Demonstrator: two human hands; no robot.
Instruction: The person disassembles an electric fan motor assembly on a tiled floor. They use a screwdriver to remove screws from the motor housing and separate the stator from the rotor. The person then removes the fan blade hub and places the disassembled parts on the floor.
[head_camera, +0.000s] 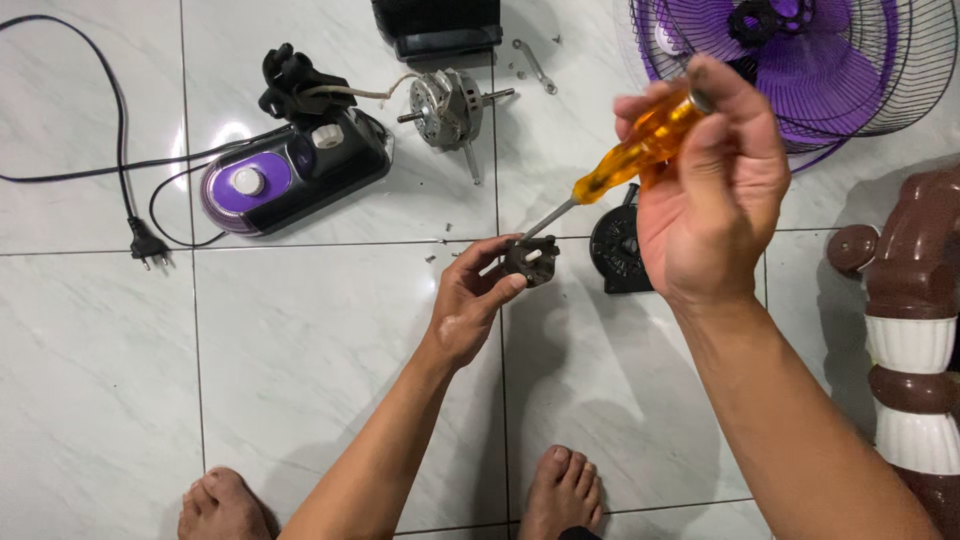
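My left hand (470, 300) pinches a small dark round part (530, 260) above the white tiled floor. My right hand (715, 190) grips a screwdriver (635, 150) with a clear orange handle; its metal shaft slants down-left and its tip meets the small part. Both hands are raised over the floor, right hand higher and nearer the camera.
A purple-and-black fan base (290, 170) with cord and plug (145, 243) lies at the left. A bare motor (447, 107), a wrench (533, 64), loose screws, a black round cover (618, 245), a purple fan grille (800, 60) and a brown-white post (910, 320) surround me. My bare feet (560, 490) show below.
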